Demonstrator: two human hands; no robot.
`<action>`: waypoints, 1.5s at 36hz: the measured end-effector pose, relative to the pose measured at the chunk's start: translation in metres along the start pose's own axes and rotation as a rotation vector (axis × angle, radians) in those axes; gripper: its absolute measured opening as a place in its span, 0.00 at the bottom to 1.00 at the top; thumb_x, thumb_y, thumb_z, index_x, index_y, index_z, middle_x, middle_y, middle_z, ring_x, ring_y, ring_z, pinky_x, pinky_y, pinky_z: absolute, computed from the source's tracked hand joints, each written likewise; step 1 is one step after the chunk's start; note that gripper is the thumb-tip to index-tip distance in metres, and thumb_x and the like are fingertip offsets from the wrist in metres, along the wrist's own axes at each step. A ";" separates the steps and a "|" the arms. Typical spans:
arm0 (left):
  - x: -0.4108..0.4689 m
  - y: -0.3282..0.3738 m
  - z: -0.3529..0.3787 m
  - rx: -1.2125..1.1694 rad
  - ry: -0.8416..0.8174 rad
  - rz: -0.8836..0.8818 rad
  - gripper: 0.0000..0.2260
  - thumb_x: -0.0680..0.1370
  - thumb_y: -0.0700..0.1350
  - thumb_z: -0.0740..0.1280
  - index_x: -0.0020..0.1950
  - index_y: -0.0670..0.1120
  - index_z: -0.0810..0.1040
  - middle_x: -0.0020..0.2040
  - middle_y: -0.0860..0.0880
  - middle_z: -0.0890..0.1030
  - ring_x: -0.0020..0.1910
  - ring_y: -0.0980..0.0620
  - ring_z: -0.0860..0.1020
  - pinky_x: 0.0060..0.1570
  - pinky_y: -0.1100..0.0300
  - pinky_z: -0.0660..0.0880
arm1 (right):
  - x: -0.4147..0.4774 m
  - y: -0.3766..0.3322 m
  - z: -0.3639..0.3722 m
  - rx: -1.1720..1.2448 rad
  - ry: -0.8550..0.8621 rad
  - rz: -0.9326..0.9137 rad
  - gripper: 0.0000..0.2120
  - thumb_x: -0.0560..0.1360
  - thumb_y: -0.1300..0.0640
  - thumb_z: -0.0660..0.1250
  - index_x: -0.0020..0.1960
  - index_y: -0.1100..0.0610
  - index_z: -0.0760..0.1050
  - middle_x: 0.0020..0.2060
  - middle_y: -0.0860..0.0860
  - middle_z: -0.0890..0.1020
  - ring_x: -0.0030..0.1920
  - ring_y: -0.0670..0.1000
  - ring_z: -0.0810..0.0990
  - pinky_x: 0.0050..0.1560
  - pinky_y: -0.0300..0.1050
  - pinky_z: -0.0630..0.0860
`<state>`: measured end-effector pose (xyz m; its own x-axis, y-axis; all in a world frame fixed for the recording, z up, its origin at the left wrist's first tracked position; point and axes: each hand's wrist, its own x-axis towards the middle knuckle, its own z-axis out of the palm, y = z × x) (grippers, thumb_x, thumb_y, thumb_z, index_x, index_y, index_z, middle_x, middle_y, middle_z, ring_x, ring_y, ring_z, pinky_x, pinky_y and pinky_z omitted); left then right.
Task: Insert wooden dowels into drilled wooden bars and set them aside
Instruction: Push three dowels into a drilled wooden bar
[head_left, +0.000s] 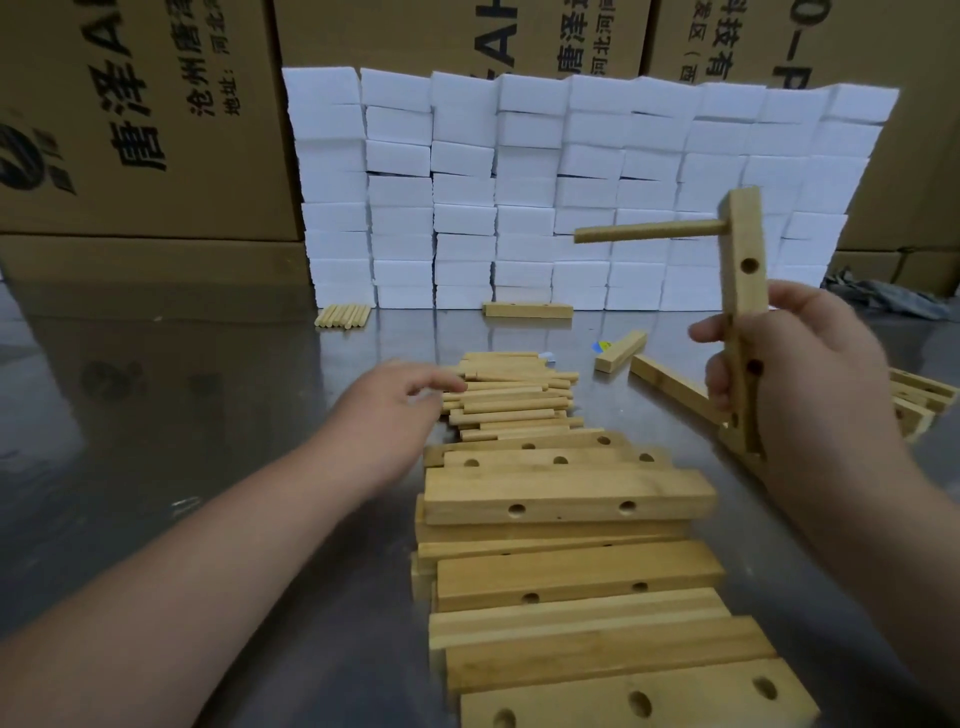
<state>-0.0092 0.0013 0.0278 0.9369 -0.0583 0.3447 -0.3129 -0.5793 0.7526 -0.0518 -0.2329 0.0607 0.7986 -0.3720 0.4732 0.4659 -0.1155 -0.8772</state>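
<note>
Above the tabletop (208, 364) at right, the right hand (795, 374) grips an upright drilled bar (744, 291) with one dowel (649, 231) jutting left, while the loose-fingered left hand (389, 410) reaches the dowel pile (514, 400) beyond stacked bars (566, 519), with foam blocks (571, 182) and boxes (135, 114) printed 唐泽 behind.

Behind the white foam stack (571, 182), cardboard cartons (145, 104): tops and print cut by the upper edge; before the stack's right part, held bar (744, 260): lower length covered by the right hand (800, 374); well in front of the stack, dowel heap (514, 400): left ends hidden under the left hand (384, 410); farther from the stack, pile of drilled bars (566, 499): last bar cut by the lower edge; before the stack, blue-yellow scrap (604, 345): too small to identify; at the stack's right foot, dark crumpled item (883, 299): blurred.
</note>
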 end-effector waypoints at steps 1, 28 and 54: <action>0.002 -0.005 0.003 0.036 -0.042 -0.020 0.14 0.80 0.42 0.59 0.46 0.59 0.78 0.59 0.55 0.75 0.56 0.48 0.75 0.49 0.60 0.66 | 0.001 0.000 -0.001 0.020 0.008 0.030 0.15 0.75 0.63 0.56 0.60 0.56 0.72 0.37 0.47 0.82 0.27 0.43 0.73 0.25 0.34 0.71; 0.014 -0.028 0.009 -0.125 -0.018 -0.139 0.09 0.77 0.43 0.65 0.41 0.55 0.81 0.38 0.56 0.81 0.37 0.55 0.76 0.34 0.65 0.69 | 0.005 0.025 0.012 0.188 -0.026 0.158 0.13 0.81 0.58 0.56 0.59 0.45 0.74 0.51 0.47 0.82 0.32 0.46 0.78 0.32 0.39 0.76; -0.017 0.042 0.005 -0.480 0.338 0.159 0.08 0.70 0.40 0.72 0.34 0.50 0.78 0.27 0.57 0.78 0.26 0.62 0.73 0.29 0.71 0.72 | -0.012 0.013 0.009 -0.164 -0.231 -0.234 0.21 0.82 0.55 0.51 0.72 0.41 0.59 0.48 0.37 0.79 0.36 0.37 0.72 0.41 0.32 0.74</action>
<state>-0.0376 -0.0257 0.0508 0.7960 0.1931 0.5737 -0.5541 -0.1491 0.8190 -0.0515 -0.2213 0.0449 0.7515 -0.1022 0.6517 0.5936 -0.3263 -0.7357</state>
